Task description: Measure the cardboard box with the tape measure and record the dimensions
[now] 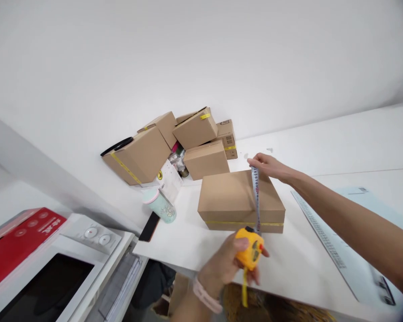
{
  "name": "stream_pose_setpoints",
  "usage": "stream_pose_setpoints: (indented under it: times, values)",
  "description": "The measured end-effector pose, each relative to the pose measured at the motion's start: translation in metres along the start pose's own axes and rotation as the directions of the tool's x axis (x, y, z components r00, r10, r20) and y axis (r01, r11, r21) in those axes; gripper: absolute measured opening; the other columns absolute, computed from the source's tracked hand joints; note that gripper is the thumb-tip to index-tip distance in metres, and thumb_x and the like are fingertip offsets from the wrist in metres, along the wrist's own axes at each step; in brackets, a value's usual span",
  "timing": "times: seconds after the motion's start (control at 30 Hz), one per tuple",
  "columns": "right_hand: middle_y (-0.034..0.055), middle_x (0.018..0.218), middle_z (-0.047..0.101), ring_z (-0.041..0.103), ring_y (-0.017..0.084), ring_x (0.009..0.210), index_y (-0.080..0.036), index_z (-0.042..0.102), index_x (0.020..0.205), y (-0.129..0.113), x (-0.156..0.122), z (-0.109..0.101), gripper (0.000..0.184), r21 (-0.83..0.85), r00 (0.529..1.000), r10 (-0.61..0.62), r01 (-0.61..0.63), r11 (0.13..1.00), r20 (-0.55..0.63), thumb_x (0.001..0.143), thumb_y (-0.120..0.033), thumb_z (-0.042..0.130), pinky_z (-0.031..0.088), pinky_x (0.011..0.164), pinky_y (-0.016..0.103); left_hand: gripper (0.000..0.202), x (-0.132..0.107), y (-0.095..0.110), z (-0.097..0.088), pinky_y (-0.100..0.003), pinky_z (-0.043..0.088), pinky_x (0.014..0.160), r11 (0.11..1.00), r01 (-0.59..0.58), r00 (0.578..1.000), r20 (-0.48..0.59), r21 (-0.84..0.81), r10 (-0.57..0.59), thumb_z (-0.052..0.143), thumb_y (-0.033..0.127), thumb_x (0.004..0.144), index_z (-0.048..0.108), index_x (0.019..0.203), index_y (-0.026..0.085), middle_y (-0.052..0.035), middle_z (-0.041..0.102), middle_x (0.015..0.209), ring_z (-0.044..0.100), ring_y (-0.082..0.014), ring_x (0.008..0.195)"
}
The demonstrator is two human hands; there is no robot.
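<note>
A closed cardboard box (pixel 231 197) with a yellow tape band lies on the white table (pixel 302 264). My left hand (pixel 226 264) grips the yellow tape measure case (pixel 251 251) at the box's near edge. The tape blade (pixel 256 197) runs across the box's top to its far edge. My right hand (pixel 267 164) pinches the blade's end there, fingers closed on it.
A pile of several cardboard boxes (pixel 174 143) stands against the wall. A mint cup (pixel 160 205) and a black phone (pixel 149 226) lie left of the box. A long ruler (pixel 319 228) lies at the right. A white appliance (pixel 53 268) and red box (pixel 16 243) sit at lower left.
</note>
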State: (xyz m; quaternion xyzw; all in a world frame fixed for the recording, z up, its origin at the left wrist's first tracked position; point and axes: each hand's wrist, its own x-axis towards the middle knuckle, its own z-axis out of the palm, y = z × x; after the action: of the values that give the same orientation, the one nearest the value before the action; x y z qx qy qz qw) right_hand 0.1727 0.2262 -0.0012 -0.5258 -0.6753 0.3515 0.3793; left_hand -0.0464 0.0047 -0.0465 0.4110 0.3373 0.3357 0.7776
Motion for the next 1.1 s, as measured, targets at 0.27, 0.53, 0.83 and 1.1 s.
stream_pose_setpoints:
  times: [0.27, 0.53, 0.83, 1.1]
  values:
    - [0.0089, 0.083, 0.069, 0.062, 0.025, 0.081, -0.023, 0.054, 0.076, 0.024, 0.044, 0.028, 0.037, -0.234, 0.998, 0.064, -0.056, 0.971, 0.024, 0.093, -0.056, 0.056, 0.044, 0.073, 0.035, 0.063, 0.028, -0.004, 0.059, -0.02, 0.042, 0.036, 0.979, -0.199, 0.911, -0.363, 0.031, 0.197, 0.072, 0.068, 0.068, 0.054, 0.102, 0.018, -0.0029, 0.06, 0.098, 0.061, -0.0093, 0.043]
    - [0.0052, 0.081, 0.07, 0.062, 0.022, 0.077, -0.023, 0.058, 0.075, 0.044, 0.042, 0.035, 0.035, -0.189, 0.997, -0.013, 0.029, 0.982, 0.082, 0.09, -0.055, 0.057, 0.043, 0.07, 0.032, 0.068, 0.031, -0.02, 0.087, -0.02, 0.044, 0.038, 0.978, -0.202, 0.9, -0.404, -0.051, 0.164, 0.07, 0.072, 0.068, 0.053, 0.106, 0.018, -0.0035, 0.056, 0.104, 0.061, -0.0074, 0.045]
    - [0.0012, 0.071, 0.062, 0.056, 0.018, 0.07, -0.023, 0.053, 0.07, 0.05, 0.041, 0.036, 0.04, -0.138, 0.995, -0.054, 0.065, 0.988, 0.081, 0.088, -0.059, 0.058, 0.04, 0.065, 0.03, 0.068, 0.034, -0.024, 0.093, -0.02, 0.045, 0.037, 0.977, -0.203, 0.9, -0.404, -0.065, 0.16, 0.068, 0.074, 0.071, 0.053, 0.107, 0.019, -0.005, 0.057, 0.108, 0.061, -0.0077, 0.048]
    - [0.0005, 0.069, 0.06, 0.054, 0.018, 0.069, -0.024, 0.051, 0.069, 0.05, 0.038, 0.036, 0.037, -0.128, 0.996, -0.062, 0.071, 0.989, 0.067, 0.088, -0.055, 0.058, 0.038, 0.066, 0.031, 0.067, 0.026, -0.024, 0.086, -0.019, 0.045, 0.038, 0.974, -0.211, 0.896, -0.414, -0.085, 0.158, 0.068, 0.074, 0.071, 0.056, 0.106, 0.018, -0.0049, 0.059, 0.105, 0.061, -0.0079, 0.049]
